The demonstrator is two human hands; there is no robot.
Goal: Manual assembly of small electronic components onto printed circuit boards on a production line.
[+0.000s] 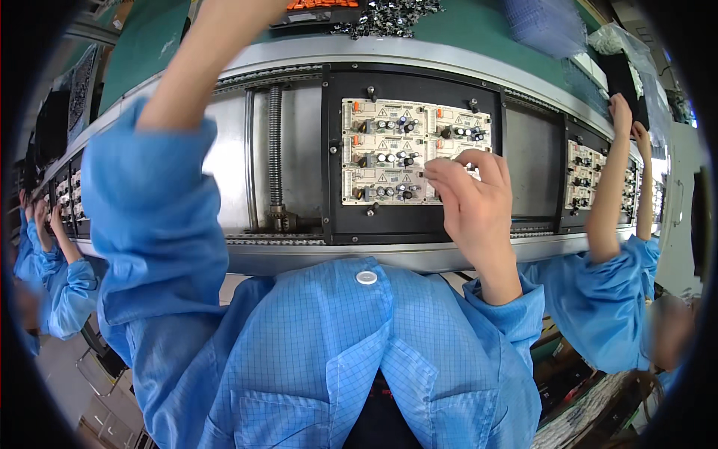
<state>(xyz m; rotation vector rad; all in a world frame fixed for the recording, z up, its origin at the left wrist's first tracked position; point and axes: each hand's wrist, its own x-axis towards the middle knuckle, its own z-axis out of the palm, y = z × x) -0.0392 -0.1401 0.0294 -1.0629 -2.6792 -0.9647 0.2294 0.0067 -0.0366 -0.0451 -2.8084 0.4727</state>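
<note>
My right hand (481,200) hovers over the lower right of a cream circuit board panel (385,176), its thumb and fingertips brought together in a pinch. Whatever the fingertips hold, if anything, is too small to make out. The panel carries black capacitors and orange parts, and lies in a black carrier frame (333,217) with metal posts around it. My left hand (250,10) reaches far forward beside a dark tray of orange parts (321,6); its fingers are blurred and cut off by the top edge.
A heap of small black parts (389,18) lies on the green bench (467,37) beyond the rail. Clear plastic trays (544,26) stand at the far right. Co-workers' arms (609,191) reach over another carrier on the right; more hands work at the left. A threaded rod (275,150) crosses the line.
</note>
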